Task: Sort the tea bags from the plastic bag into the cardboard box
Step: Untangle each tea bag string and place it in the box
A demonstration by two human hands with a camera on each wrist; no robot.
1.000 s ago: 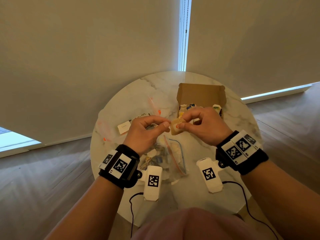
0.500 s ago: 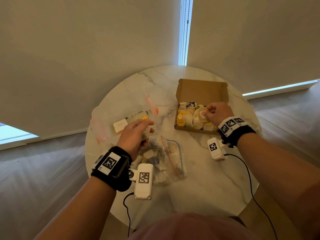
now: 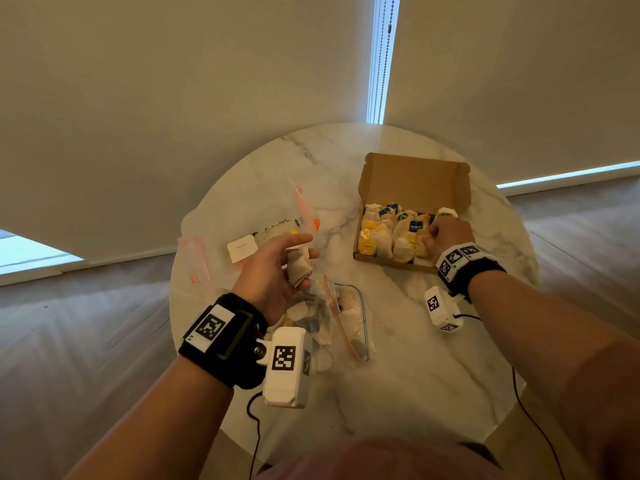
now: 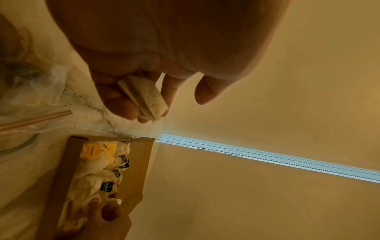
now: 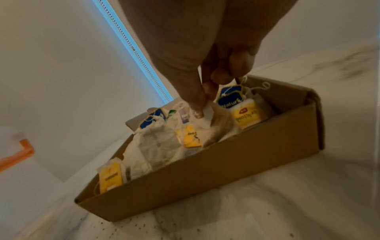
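The right hand [image 5: 207, 68] fingers [image 5: 195, 97] are pinching a tea bag [image 5: 207, 116] inside the cardboard box [image 3: 391, 263]. The left hand [image 3: 273, 271] is gripping another tea bag [image 4: 144, 97] above the plastic bag [image 3: 346, 317], with the box lying to its right.

Round white marble counter [image 3: 398, 358]; on its left side a small white card [image 3: 242, 248], beside it a flat clear orange-edged pouch [image 3: 195, 258]. Behind, pale roller blinds [image 3: 173, 81].
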